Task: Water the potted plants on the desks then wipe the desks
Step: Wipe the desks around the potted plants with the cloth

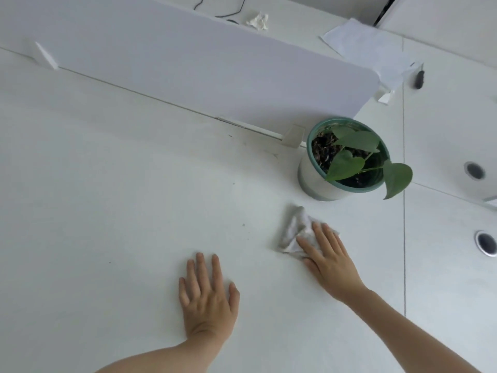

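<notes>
Wiping, I judge: my right hand (326,258) presses the cloth (294,232) flat-fingered near the pot (317,181); left hand (208,300) rests spread on the desk (107,197). Next, sweep left.

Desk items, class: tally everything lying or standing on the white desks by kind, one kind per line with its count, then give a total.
Potted plant: 1
Wiping cloth: 1
Crumpled tissue: 1
Paper sheets: 1 loose pile
Small dark object: 1, too blurred to identify
Cable grommets: 2
Total: 7
</notes>
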